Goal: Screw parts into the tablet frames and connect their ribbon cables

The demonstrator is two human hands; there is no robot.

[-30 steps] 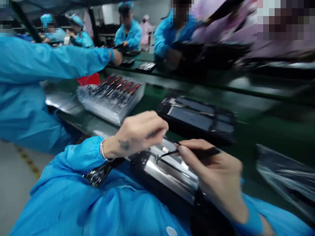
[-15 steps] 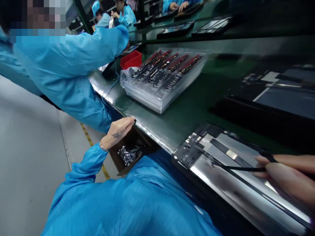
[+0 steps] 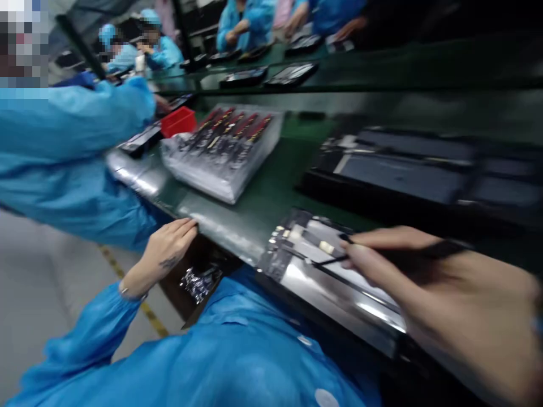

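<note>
My right hand [image 3: 445, 299] is closed in a pinch on thin black tweezers [image 3: 335, 259], whose tip rests over the opened device [image 3: 335, 271] with a shiny metal back lying at the near edge of the green belt. My left hand [image 3: 167, 246] reaches down to the left, fingers together at the belt's metal edge, just above a brown box of small silvery wrapped parts [image 3: 199, 281]. Whether those fingers hold anything is too blurred to see.
A stack of clear trays [image 3: 224, 150] with red-and-black parts sits on the green belt [image 3: 275, 192], a red bin [image 3: 178, 121] behind it. A dark tray with flat panels [image 3: 424, 169] lies to the right. A person's blue sleeve [image 3: 72, 147] reaches across at left; other workers sit beyond.
My left hand left the device and went down to the box at the belt's edge, where it stays. The view swung left, then partly back. My right hand keeps the tweezers over the device.
</note>
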